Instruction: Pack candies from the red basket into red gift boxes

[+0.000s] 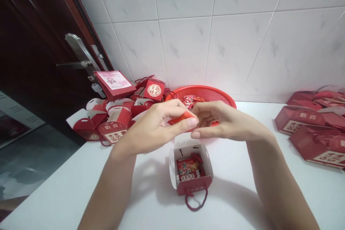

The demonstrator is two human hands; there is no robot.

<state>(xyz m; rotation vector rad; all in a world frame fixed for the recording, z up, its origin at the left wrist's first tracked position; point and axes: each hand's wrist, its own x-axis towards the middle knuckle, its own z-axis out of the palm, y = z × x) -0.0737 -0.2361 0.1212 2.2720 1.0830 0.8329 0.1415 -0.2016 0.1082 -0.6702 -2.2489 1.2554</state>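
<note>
My left hand (164, 120) pinches a small red packet (182, 116) between thumb and fingers, above the table. Close by, my right hand (219, 120) has its fingers curved and its thumb apart from them, near the packet's end; I see nothing held in it. Below both hands stands an open red gift box (195, 185) with a white inside and a red cord handle. Red wrapped snacks (188, 167) lie in it. Behind the hands is a red mesh basket (215, 93) with more small red packets (190, 101), partly hidden by my fingers.
Several open red boxes (114, 127) are heaped at the left, with a pink-labelled one (114, 82) on top. Closed red boxes (318, 143) stand at the right on the white table (151, 205). A tiled wall (185, 43) rises behind; a dark door (35, 43) is at the left.
</note>
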